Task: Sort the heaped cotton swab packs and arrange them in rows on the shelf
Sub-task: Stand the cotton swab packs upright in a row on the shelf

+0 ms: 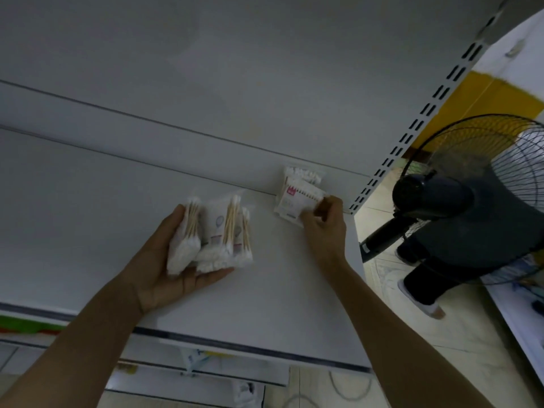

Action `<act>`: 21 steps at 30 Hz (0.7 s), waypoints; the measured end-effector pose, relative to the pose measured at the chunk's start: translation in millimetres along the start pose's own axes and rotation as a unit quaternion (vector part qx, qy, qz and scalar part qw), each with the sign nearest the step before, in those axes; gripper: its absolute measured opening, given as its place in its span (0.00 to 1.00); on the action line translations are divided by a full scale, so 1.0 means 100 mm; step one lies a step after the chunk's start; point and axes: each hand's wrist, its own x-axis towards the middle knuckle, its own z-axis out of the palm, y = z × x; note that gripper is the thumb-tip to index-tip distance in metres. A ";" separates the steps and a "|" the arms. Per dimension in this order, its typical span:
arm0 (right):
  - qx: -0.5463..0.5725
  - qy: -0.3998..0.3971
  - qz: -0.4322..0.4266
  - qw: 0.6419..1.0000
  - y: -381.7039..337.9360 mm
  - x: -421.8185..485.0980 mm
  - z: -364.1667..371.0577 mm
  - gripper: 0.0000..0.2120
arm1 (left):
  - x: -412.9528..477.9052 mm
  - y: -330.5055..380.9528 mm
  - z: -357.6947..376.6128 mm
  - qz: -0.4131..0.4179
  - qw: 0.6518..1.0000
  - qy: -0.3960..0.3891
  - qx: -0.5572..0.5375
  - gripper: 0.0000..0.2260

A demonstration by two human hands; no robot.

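Standing fan (459, 201) right of shelf (279, 275) — slotted upright (412, 128) between.

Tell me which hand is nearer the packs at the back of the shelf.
Right. The right hand pinches the front pack there; the left hand is well to their left, holding its own bundle.

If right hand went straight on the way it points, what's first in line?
The right hand pinches the front pack; straight on, likely the rear pack against the back panel; depth unclear.
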 end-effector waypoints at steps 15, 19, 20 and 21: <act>0.028 0.048 -0.063 0.996 -0.30 -0.34 0.07 0.13 | -0.02 0.04 0.07 0.064 0.998 0.003 -0.017 0.22; 0.098 -0.259 0.077 0.958 -0.73 -0.66 0.31 0.17 | -0.08 0.00 0.20 0.104 0.992 0.068 -0.002 0.36; 0.082 -0.291 0.093 0.949 -0.79 -0.67 0.36 0.17 | -0.08 0.00 0.21 0.109 0.990 0.090 0.004 0.37; 0.074 -0.295 0.096 0.948 -0.83 -0.67 0.39 0.16 | -0.08 0.00 0.20 0.113 0.989 0.091 0.013 0.37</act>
